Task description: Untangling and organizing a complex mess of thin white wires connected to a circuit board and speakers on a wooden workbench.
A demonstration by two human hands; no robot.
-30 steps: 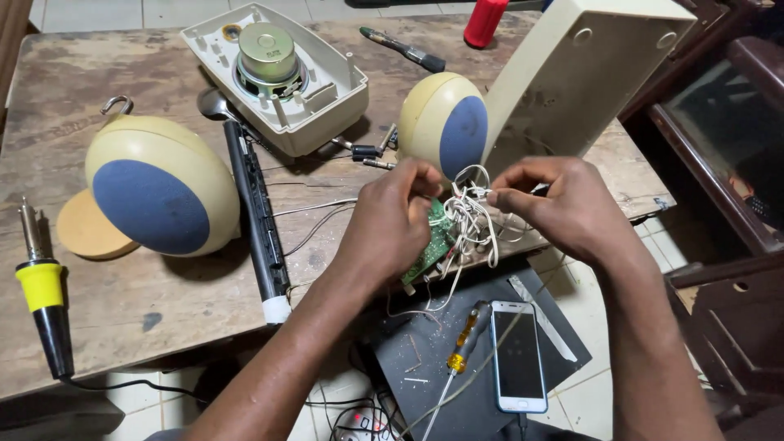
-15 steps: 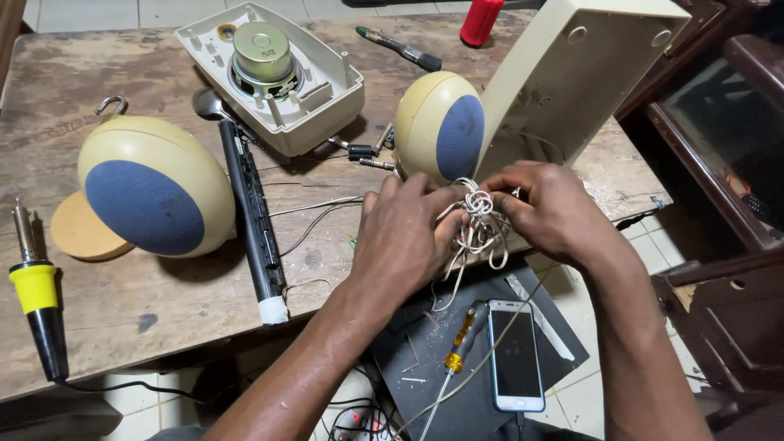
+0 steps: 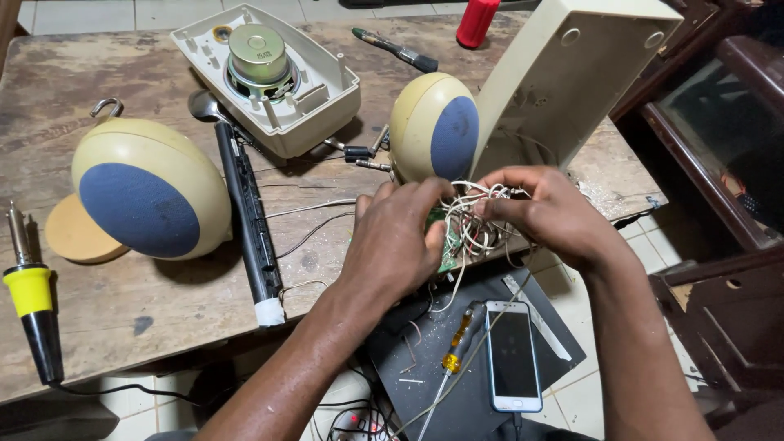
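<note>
Both hands have crept a little toward the near edge of the table since the earlier frame, and the wire bundle (image 3: 478, 214) now sits lower between them, with more of the green circuit board (image 3: 447, 245) showing below the fingers. Nearest the viewer, a dark panel (image 3: 563, 347) below the table's near edge carries a yellow-handled screwdriver (image 3: 457, 347) and a white phone (image 3: 513, 356). Just above that, at the near edge toward the right corner, the left hand (image 3: 396, 245) curls closed around the left side of the board and its wires, while the right hand (image 3: 549, 214) pinches the white strands from the right, fingertips narrowed on them. The bundle lies directly between the two grips, touching both, and the board hangs just under the left fingers. Doing this well seems to call for holding the board steady with the left hand and teasing one strand at a time, without tugging on the soldered ends. Farther in stand a small round speaker (image 3: 433, 126) and the tilted cream casing (image 3: 563, 82); a larger round speaker (image 3: 151, 189), a black bar (image 3: 245, 216) and a soldering iron (image 3: 31, 306) lie to the left, and an open speaker shell (image 3: 269, 77) rests near the far edge.
</note>
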